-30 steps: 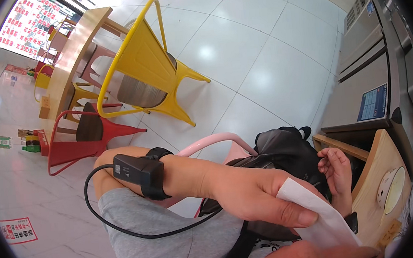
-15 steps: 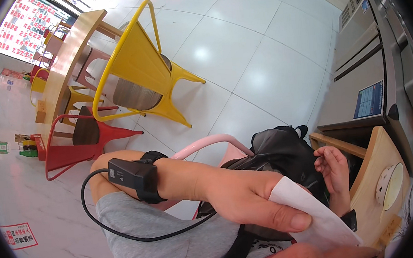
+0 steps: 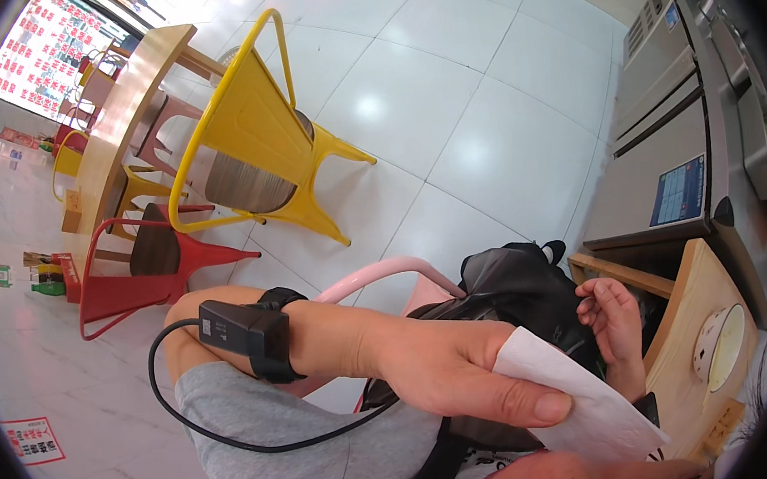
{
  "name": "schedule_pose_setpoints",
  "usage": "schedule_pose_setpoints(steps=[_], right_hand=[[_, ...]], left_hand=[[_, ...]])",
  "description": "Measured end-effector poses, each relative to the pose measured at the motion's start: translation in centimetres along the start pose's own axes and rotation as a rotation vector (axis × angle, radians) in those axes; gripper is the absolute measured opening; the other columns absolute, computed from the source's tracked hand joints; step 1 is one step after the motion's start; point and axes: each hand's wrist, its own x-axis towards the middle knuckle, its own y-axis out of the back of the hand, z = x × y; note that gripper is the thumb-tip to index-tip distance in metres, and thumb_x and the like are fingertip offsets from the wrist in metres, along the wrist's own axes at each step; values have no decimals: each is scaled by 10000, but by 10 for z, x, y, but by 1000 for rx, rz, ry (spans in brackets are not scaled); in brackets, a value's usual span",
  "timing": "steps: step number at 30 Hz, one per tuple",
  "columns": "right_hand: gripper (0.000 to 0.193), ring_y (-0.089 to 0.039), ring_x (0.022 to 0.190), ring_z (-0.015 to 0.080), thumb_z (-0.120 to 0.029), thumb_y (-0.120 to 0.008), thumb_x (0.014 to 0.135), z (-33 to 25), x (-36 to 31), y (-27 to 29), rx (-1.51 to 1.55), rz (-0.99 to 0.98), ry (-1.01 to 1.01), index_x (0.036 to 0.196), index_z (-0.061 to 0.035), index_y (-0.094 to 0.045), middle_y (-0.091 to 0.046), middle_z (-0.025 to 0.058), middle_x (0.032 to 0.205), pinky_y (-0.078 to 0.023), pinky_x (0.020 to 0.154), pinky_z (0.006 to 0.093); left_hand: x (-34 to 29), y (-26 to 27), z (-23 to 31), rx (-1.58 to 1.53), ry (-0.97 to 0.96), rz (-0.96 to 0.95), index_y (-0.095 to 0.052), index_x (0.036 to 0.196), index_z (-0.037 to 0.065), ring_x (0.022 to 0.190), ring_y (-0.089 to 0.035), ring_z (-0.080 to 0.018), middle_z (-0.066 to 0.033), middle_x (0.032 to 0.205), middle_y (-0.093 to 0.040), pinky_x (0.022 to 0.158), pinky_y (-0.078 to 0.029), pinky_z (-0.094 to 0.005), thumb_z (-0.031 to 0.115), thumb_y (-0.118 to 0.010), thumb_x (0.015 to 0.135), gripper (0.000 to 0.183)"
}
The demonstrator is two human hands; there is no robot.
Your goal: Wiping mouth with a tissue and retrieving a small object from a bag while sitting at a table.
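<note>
L hand (image 3: 449,366) at 5 o'clock of view, holding white tissue (image 3: 584,395), thumb on near face. Tissue at 4–5 o'clock, far end pointing twd 4. R hand (image 3: 611,318) beyond tissue, at its 1 o'clock; fingers loosely curled, grip slack. Wooden table (image 3: 686,304) ~4 o'clock w/ bowl (image 3: 719,345). Yellow chair (image 3: 251,128) 10–11, red chair (image 3: 132,284) 9.

A white sheet (image 3: 589,404), probably tissue, slants down, pinched by the left hand (image 3: 453,361).

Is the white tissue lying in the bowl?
No, the left hand holds the white tissue with its thumb pressed over it, apart from the bowl.
</note>
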Motion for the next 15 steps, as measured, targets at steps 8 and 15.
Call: schedule_pose_setpoints(steps=[8,15], right_hand=[[176,-648,737,117,-157,-540,1007,-1,0,-2,13,-1,2,1019,-10,-636,-693,96,969,-503,634,236],[178,-648,735,118,-159,-546,1005,-1,1,-3,26,-6,3,1019,-6,-635,-693,98,970,-503,633,236]], left_hand=[[0,1,0,14,-30,-20,-441,1384,-106,1326,-471,-302,-224,1418,-495,1107,-349,-375,165,-489,1030,449],[1,1,-1,-8,-65,-37,-430,1390,-110,1328,-468,-304,-229,1424,-485,1108,-348,-377,176,-490,1031,463]])
